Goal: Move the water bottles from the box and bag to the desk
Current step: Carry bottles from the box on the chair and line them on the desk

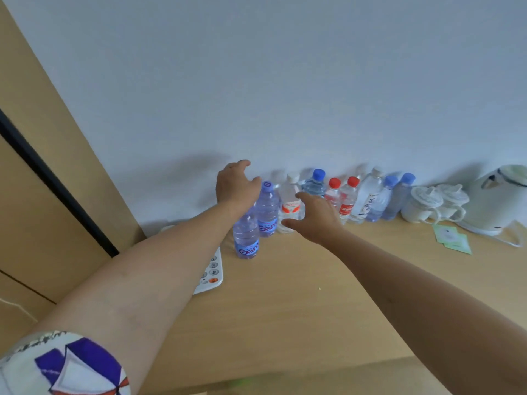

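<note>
The left hand and wrist hide the cap and shoulder of the nearest purple-labelled bottle. The left forearm covers most of the white phone (only 1 corner of keys shows). The kettle is cut by the right edge. Bottle labels are too blurred to read.

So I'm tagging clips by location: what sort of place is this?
Probably a hotel room or small office. A wooden desk against a plain wall holds a kettle, two lidded cups, a desk phone and a row of water bottles.
</note>
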Demonstrator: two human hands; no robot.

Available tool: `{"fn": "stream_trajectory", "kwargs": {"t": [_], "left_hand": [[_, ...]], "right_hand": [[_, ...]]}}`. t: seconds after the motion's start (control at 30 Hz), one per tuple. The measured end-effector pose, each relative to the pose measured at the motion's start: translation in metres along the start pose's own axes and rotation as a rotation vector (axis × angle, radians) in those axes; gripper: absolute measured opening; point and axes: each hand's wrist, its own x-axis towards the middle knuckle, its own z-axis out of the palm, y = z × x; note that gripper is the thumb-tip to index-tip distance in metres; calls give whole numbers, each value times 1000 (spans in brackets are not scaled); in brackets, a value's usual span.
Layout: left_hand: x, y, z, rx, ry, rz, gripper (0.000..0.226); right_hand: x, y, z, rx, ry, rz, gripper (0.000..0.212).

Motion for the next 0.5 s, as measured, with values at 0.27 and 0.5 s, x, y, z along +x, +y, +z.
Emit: {"fn": "stream_trajectory", "kwargs": {"t": [0.27, 0.5], "left_hand": [[-95, 129, 92, 69, -145, 313, 42], [-204, 273, 214, 102, -365, 558, 59]], "right_hand": [[-91, 118, -91, -55, 95, 151, 82], [-212, 265, -183, -115, 228, 429, 84]]}}
